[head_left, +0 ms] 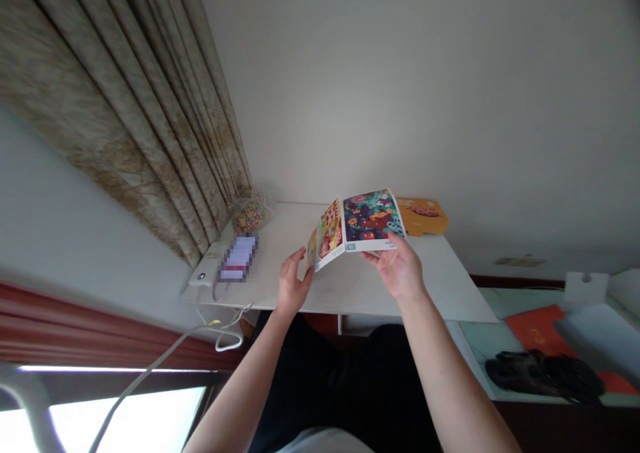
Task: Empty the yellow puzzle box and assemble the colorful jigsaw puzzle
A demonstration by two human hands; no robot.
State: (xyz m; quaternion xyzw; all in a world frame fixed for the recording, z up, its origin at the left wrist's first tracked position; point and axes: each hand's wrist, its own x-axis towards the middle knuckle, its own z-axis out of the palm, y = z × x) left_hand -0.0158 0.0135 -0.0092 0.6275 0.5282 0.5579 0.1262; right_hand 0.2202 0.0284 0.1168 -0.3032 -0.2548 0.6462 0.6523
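A folded leaflet (373, 216) with bright cartoon pictures is held up above the white table, its panels partly unfolded. My right hand (400, 266) grips its lower right edge, thumb on the front and fingers behind. At the left end, my left hand (293, 281) pinches the narrow outer panel between thumb and fingers. Behind the leaflet on the right lies an orange-yellow card box (425, 216), partly covered by it. The leaflet's back is hidden from me.
On the white table (280, 240), a phone (239, 258) with a blurred screen rests by a white power strip (203, 276). A clear bag of small colourful pieces (250, 213) stands at the back left. A white cable (165, 356) hangs off the left edge. Dark shoes (545, 375) sit lower right.
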